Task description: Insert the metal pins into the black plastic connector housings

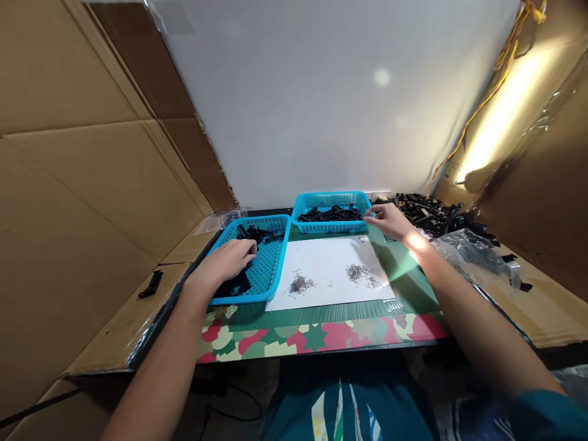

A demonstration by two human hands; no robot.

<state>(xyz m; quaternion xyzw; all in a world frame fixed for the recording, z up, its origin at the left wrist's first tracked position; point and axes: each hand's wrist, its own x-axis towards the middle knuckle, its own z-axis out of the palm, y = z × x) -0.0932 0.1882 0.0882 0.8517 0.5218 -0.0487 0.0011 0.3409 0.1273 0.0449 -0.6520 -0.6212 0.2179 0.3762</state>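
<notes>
My left hand is over the near blue plastic basket, its fingers curled with the tips turned down. Black plastic parts lie in that basket behind and below the hand. What the left fingers hold, if anything, is hidden. At the right end of the far blue basket, my right hand has thumb and fingers drawn together in a pinch. Anything between them is too small to make out. The far basket contains many small black parts.
Two piles of tiny metal pieces, a left pile and a right pile, lie on a white sheet. A heap of black parts and a clear plastic bag are at right. One black part lies on cardboard at left.
</notes>
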